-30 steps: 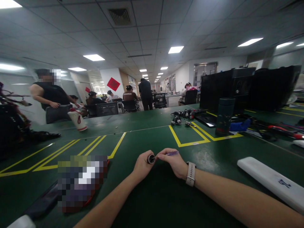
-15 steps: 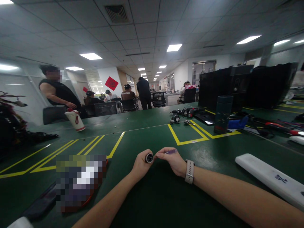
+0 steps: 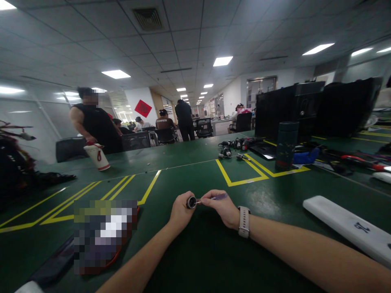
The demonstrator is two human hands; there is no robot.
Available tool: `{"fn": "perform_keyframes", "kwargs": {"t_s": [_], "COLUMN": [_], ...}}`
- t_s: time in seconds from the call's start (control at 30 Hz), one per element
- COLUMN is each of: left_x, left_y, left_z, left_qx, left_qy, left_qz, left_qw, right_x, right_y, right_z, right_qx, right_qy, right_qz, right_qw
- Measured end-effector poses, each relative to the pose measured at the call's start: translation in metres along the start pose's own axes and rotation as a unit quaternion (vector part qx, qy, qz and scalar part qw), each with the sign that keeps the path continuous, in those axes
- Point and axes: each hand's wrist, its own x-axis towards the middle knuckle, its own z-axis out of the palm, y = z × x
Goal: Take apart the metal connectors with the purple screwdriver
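Note:
My left hand (image 3: 180,212) is closed around a short round metal part (image 3: 191,202), perhaps a cable connector, with its dark hollow end facing me. My right hand (image 3: 225,208), with a pale watch on the wrist, pinches a slim screwdriver (image 3: 220,197) that has a purplish see-through handle. The thin shaft points left and its tip is at the rim of the round part. Whether the tip is inside the opening or only against the edge, I cannot tell. Both hands are just above the green table (image 3: 183,175), close together.
Several metal connectors (image 3: 226,152) lie farther back beside a dark bottle (image 3: 286,145) and black computer cases (image 3: 290,110). A white block (image 3: 345,224) is at right. Phone-like dark object (image 3: 55,260) and cup (image 3: 98,156) are at left. A person (image 3: 96,122) stands behind the cup.
The person at the far left has shifted to the right, a hand now at the cup's lid. My hands keep nearly the same place; the screwdriver's shaft has tilted slightly.

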Motion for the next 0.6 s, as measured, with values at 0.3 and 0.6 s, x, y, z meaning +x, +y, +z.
{"fn": "perform_keyframes", "kwargs": {"t_s": [0.3, 0.6], "left_x": [-0.001, 0.0], "left_y": [0.009, 0.007], "left_z": [-0.002, -0.001], "left_qx": [-0.035, -0.055], "left_qy": [-0.009, -0.014], "left_qz": [-0.002, 0.003], "left_qw": [0.999, 0.998], "right_x": [0.002, 0.001], "right_y": [0.008, 0.006], "right_z": [-0.003, 0.0], "right_qx": [0.017, 0.019], "right_qy": [0.004, 0.008], "right_qz": [0.007, 0.008], "right_qw": [1.0, 1.0]}}
